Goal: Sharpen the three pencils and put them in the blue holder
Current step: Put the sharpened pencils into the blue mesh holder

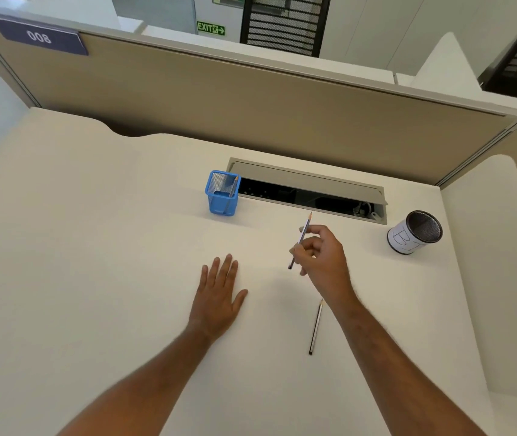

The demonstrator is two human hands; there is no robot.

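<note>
A blue mesh holder (222, 198) stands at the back of the white desk, with one pencil (233, 187) leaning inside it. My right hand (323, 256) pinches a second pencil (304, 232) above the desk, its sharpened tip pointing up and away, to the right of the holder. A third pencil (316, 327) lies flat on the desk just left of my right forearm, its tip pointing away from me. My left hand (217, 295) rests flat on the desk, palm down, with straight fingers and nothing in it. No sharpener is in view.
A round black mesh cup (414, 232) with a white paper label stands at the right. Behind the holder an open cable tray (307, 191) is sunk into the desk (93, 247). A beige partition (219, 99) closes off the back.
</note>
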